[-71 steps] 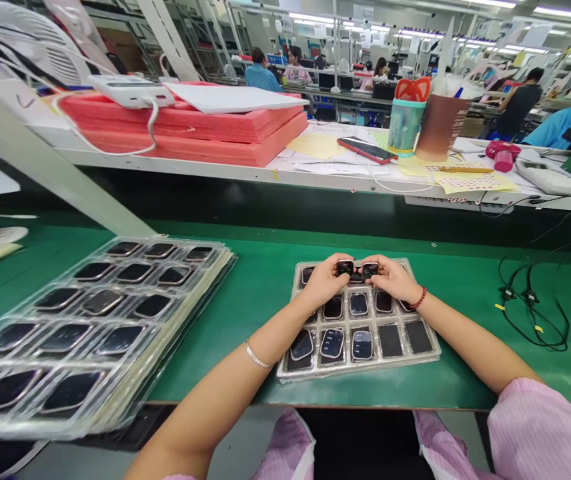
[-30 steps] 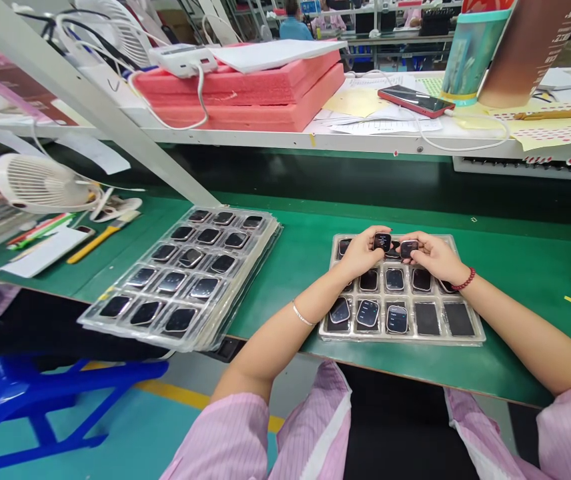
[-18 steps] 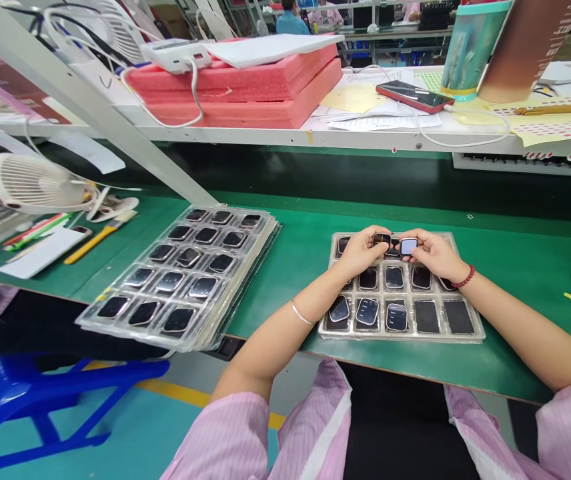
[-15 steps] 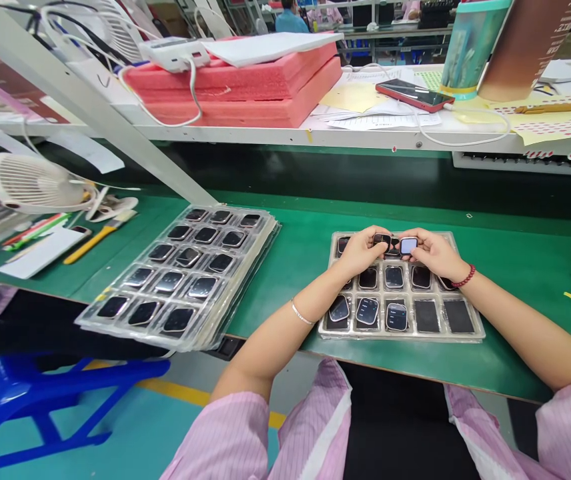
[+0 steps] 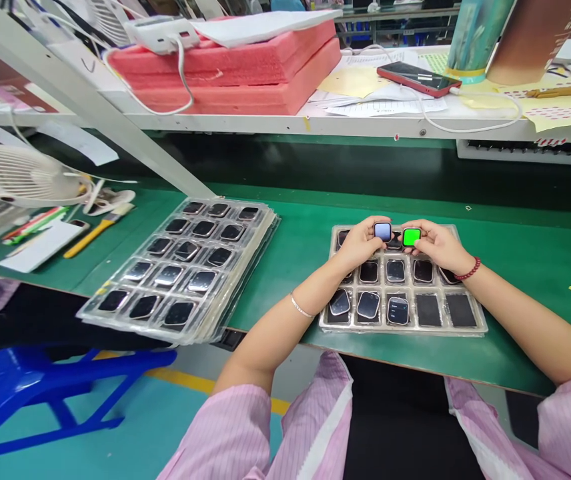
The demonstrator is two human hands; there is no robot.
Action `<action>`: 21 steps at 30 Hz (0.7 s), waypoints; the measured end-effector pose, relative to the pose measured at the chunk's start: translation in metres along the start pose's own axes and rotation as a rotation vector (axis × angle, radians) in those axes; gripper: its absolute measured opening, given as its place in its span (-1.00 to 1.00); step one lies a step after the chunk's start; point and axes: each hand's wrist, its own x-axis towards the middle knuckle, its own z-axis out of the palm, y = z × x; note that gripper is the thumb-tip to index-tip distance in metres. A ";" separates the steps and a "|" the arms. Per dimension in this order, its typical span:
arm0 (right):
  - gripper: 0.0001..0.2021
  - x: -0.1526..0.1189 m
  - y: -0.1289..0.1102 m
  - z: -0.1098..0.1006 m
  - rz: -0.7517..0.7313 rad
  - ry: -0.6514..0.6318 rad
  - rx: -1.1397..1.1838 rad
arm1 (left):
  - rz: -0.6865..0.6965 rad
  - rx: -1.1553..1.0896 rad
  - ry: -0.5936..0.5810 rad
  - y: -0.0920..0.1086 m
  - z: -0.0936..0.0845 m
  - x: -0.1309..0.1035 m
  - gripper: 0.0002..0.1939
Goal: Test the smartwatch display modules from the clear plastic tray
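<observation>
Above the back part of a clear plastic tray (image 5: 405, 331), my left hand (image 5: 363, 241) pinches a square watch face with a pale bluish screen (image 5: 382, 232). My right hand (image 5: 435, 244), just beside it, is closed on another watch face, whose screen (image 5: 411, 237) shows bright green. The two watch faces are close together but apart. More watch faces lie in the tray's compartments, among them one with small text on its dark screen (image 5: 397, 311). Two front-right compartments show only dark pads (image 5: 428, 311). My hands partly hide the back row.
Left of my arms stands a stack of clear trays (image 5: 225, 320) with several watch faces. Farther left are a white fan (image 5: 28, 175), a yellow-handled brush (image 5: 93, 239) and a blue stool (image 5: 5, 400). A shelf edge (image 5: 265, 125) crosses behind, bearing red foam (image 5: 245, 73) and a phone (image 5: 418, 77).
The watch face in my left hand has gone from dark to pale bluish, and the one in my right from whitish to green. The view has shifted slightly; both hands keep their holds.
</observation>
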 end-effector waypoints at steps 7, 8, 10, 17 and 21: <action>-0.61 -0.001 -0.005 0.001 0.028 0.027 -0.015 | 0.052 0.021 -0.007 -0.003 -0.001 0.000 -0.46; -0.62 -0.001 -0.005 0.001 0.033 0.028 -0.021 | 0.059 0.024 -0.009 -0.004 -0.002 0.001 -0.46; -0.62 0.000 -0.005 0.001 0.029 0.034 -0.028 | 0.069 0.024 -0.023 -0.006 -0.003 0.001 -0.46; -0.60 0.000 -0.003 0.000 -0.019 0.021 -0.042 | 0.104 0.051 -0.051 -0.008 -0.005 0.001 -0.47; -0.63 -0.002 -0.005 0.001 -0.008 0.019 -0.078 | 0.098 0.038 -0.037 -0.008 -0.004 0.000 -0.48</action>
